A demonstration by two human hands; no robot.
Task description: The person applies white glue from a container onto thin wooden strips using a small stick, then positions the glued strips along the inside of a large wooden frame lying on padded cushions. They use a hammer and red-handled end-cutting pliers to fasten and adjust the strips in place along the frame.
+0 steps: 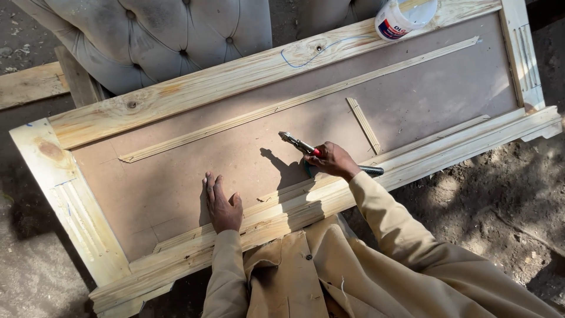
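My right hand point(333, 160) grips a metal hand tool point(297, 143) with a red mark on its shaft, its tip raised over the brown hardboard panel point(194, 171). My left hand point(220, 203) lies flat, fingers spread, on the panel beside the near moulding strip point(329, 176). A long thin wooden strip point(282, 106) runs diagonally across the panel. A short strip point(364, 125) lies just right of the tool. The pale wooden frame point(194, 88) surrounds the panel.
A white plastic tub point(403, 16) with a coloured label stands on the frame's far rail. A grey tufted cushion point(159, 35) sits behind the frame at upper left. Bare dirt ground point(506, 206) lies to the right. A loose plank point(29, 85) lies at far left.
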